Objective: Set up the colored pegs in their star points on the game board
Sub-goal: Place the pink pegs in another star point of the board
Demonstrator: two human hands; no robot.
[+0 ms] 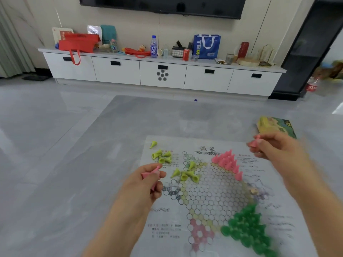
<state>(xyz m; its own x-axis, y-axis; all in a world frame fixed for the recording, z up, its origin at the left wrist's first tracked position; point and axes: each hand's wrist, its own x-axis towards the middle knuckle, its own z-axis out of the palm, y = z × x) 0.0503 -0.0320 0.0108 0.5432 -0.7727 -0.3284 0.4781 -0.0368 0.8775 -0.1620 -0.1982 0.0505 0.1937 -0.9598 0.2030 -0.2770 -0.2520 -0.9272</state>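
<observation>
A paper game board (219,193) with a star of round cells lies on the grey table. Several pink pegs (227,161) stand upright in the far star point. Dark green pegs (245,229) fill the near right point. Yellow-green pegs lie tipped over in two loose groups, one on the far left part of the star (186,174) and one on the paper's margin (162,156). My left hand (148,182) holds pink pegs (149,174) at the board's left edge. My right hand (274,147) pinches one pink peg (254,142) above the board's far right corner.
A yellow and green game box (276,127) lies beyond my right hand. A single yellow-green peg (153,144) lies near the paper's far left corner. Across the floor stands a white TV cabinet (161,73) loaded with bags, bottles and cans.
</observation>
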